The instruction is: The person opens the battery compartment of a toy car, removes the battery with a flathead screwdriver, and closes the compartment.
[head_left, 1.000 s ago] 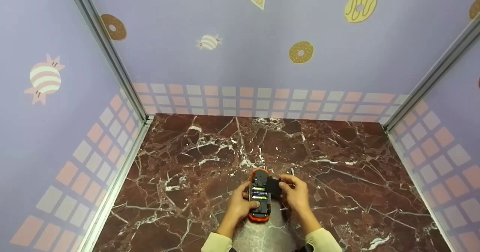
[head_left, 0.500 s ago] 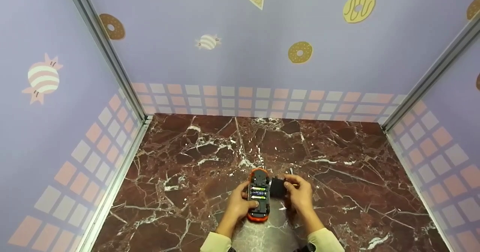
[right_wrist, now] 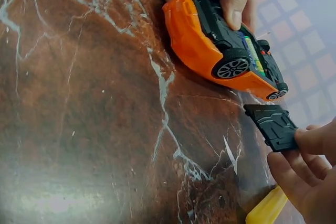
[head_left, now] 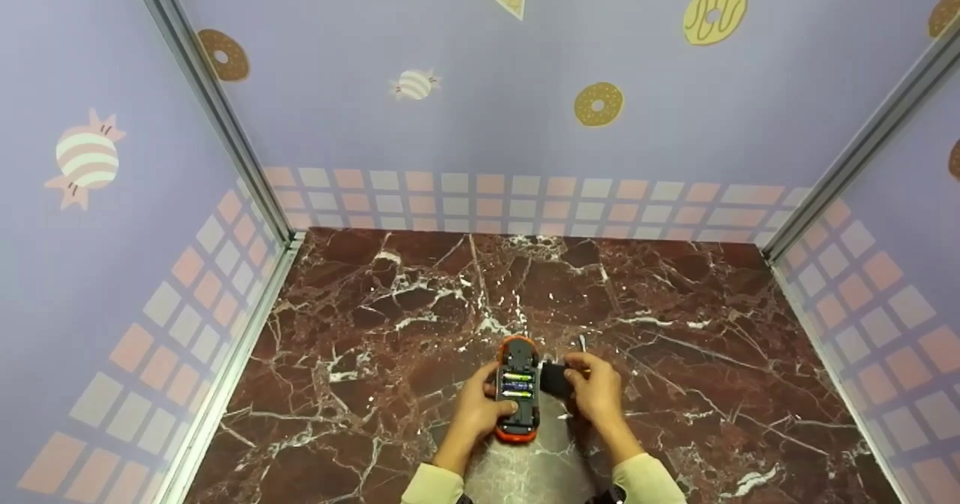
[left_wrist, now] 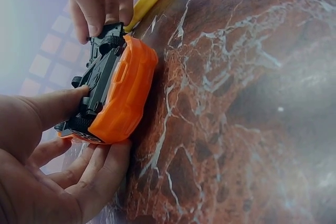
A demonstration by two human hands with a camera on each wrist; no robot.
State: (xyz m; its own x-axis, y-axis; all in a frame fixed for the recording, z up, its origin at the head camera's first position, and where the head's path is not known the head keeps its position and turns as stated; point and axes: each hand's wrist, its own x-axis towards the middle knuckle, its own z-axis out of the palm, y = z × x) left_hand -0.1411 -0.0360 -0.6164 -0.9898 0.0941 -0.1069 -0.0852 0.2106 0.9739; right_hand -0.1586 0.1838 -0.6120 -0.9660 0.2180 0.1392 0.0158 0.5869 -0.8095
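Note:
My left hand grips an orange toy car, turned so its black underside faces up, with the thumb pressed on that underside. In the head view the car's battery compartment lies uncovered, with three batteries side by side in it. Just right of the car, my right hand pinches a black battery cover between thumb and fingers. A small gap separates cover and car in the right wrist view. Beside the right hand lies a screwdriver with a yellow handle, partly hidden by that hand in the head view.
Both hands work over a dark red marbled tabletop with white veins. Lilac walls with printed sweets stand at the back, left and right. A metal strip runs along the left edge.
The right hand has drawn the battery cover rightward, from overlapping the car's edge to beside it, and then shifted slightly back. The left hand keeps its grip on the toy car.

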